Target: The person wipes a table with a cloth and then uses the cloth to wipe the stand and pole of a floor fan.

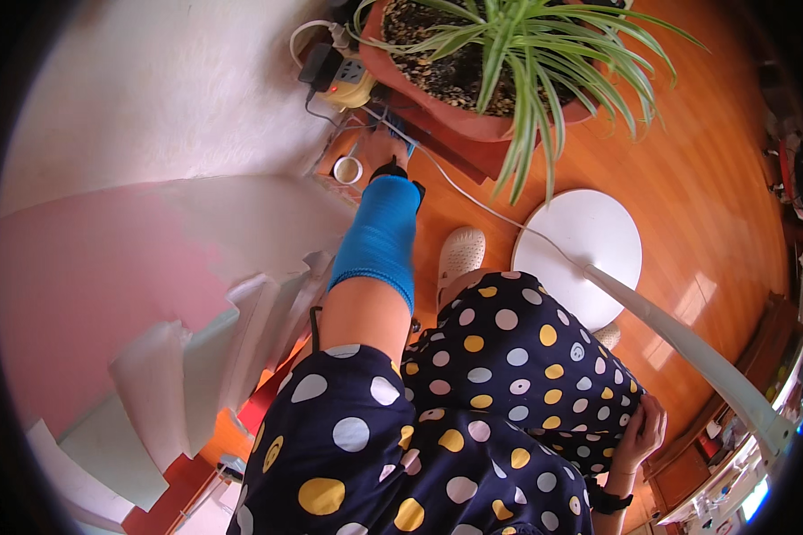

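Note:
My left hand (379, 148) reaches low to the floor in the wall corner, beside the square reddish-brown plant pot (435, 107). Against its fingers shows a blue item (409, 142), perhaps a cloth; shadow and the hand hide most of it, so the grip is unclear. Immediately left of that hand stands a small white cup (348, 170). A blue sleeve cover (378, 234) wraps my left forearm. My right hand (646, 424) rests on the polka-dot fabric (518, 388) over my knee, holding nothing.
A power strip (351, 80) with a black adapter (322, 67) lies by the pot. Its white cable (468, 194) crosses to the round white base (575, 241) of a pole stand (682, 348). Spider plant leaves (535, 100) overhang the floor. Curled paper sheets (154, 388) line the left wall.

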The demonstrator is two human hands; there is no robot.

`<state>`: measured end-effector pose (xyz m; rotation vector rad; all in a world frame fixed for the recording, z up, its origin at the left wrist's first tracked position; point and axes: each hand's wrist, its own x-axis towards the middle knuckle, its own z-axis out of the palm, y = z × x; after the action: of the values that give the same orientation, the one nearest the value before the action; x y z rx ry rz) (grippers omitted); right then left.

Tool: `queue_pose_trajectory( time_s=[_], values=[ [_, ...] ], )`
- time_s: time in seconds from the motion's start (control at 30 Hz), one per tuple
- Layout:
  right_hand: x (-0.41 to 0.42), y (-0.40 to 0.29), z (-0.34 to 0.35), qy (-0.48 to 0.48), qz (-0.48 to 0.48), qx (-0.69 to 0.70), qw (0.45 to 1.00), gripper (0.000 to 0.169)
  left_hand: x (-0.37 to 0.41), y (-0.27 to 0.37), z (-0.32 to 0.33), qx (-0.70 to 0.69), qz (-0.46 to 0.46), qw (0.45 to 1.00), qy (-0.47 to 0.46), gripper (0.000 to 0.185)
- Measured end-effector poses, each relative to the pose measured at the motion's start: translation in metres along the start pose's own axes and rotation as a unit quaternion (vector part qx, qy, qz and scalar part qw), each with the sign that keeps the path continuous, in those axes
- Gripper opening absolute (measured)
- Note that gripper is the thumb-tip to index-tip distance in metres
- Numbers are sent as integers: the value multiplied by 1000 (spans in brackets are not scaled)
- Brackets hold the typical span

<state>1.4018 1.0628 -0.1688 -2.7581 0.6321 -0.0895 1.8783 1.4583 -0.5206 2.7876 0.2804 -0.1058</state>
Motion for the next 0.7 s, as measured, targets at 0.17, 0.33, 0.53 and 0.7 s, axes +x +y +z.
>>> queue_pose_trajectory(
  time_s=[0.17,0.33,0.53,0.7],
  values=[
    [4,-4,1,-18,13,-1,1000,17,11,2,-19,46,30,995,78,49],
    [8,-5,0,-28,11,-22,999,16,35,-19,-18,-9,9,983,184,44],
    [1,0,-4,-31,11,-28,999,15,55,-21,-25,64,-4,994,94,40],
    [-1,-1,-6,-32,1,-26,999,16,45,-24,-29,95,-6,995,27,36]
  ],
)
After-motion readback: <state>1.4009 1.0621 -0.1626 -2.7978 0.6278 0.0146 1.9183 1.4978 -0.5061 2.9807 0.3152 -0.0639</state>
